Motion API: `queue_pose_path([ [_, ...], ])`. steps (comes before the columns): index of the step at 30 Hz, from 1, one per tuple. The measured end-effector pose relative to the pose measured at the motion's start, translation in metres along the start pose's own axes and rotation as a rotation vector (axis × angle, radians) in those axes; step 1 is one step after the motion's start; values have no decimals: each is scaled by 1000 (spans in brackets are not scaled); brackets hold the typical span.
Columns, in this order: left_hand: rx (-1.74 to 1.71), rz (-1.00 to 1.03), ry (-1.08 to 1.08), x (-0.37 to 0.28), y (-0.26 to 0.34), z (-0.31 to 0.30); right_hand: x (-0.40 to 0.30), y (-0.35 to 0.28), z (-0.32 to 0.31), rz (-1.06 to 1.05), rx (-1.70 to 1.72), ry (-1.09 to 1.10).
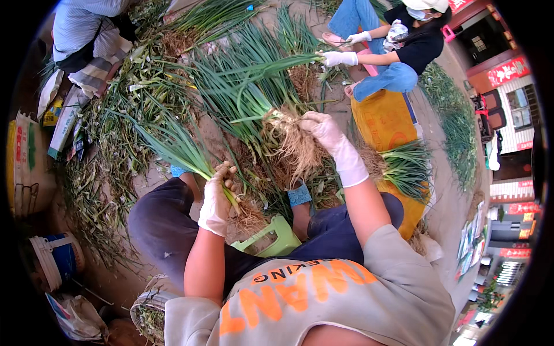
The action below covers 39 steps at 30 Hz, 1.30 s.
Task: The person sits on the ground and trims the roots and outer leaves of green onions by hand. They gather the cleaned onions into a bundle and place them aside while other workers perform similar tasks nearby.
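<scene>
My left hand [218, 197], in a pale, soiled glove, is closed around the lower stalks of a small bunch of green onions [179, 149]; their roots hang below my fist. My right hand [318, 127], gloved in the same way, grips a clump of green onions by its root end [298, 147], with long brown roots hanging down. Behind and under this clump lies a large pile of green onions [229, 73], leaves towards the top left. To the right, a bundle of green onions [404, 168] rests on an orange sack [381, 121].
Stripped leaves [143, 99] litter the ground at left. A green plastic stool [275, 240] stands between my legs. A white bucket [56, 261] and a basket of scraps [151, 315] are at lower left. One person [411, 39] sits at upper right, another [84, 34] at upper left.
</scene>
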<state>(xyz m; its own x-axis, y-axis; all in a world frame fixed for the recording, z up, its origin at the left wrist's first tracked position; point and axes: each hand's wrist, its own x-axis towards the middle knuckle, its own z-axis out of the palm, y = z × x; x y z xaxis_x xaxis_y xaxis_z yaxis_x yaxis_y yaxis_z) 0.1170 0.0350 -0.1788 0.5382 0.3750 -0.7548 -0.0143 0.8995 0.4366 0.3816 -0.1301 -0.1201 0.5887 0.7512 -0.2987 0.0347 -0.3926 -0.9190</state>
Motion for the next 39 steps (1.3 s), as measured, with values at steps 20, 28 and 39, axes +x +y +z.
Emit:
queue_pose_path([
  [20, 181, 343, -251, -67, -43, 18, -125, -13, 120, -518, -406, 7],
  [28, 182, 348, -290, -76, -48, 1, -91, -37, 182, -657, -415, 493],
  [39, -145, 176, -238, -76, -32, 14, -134, -15, 189, -577, 220, 342],
])
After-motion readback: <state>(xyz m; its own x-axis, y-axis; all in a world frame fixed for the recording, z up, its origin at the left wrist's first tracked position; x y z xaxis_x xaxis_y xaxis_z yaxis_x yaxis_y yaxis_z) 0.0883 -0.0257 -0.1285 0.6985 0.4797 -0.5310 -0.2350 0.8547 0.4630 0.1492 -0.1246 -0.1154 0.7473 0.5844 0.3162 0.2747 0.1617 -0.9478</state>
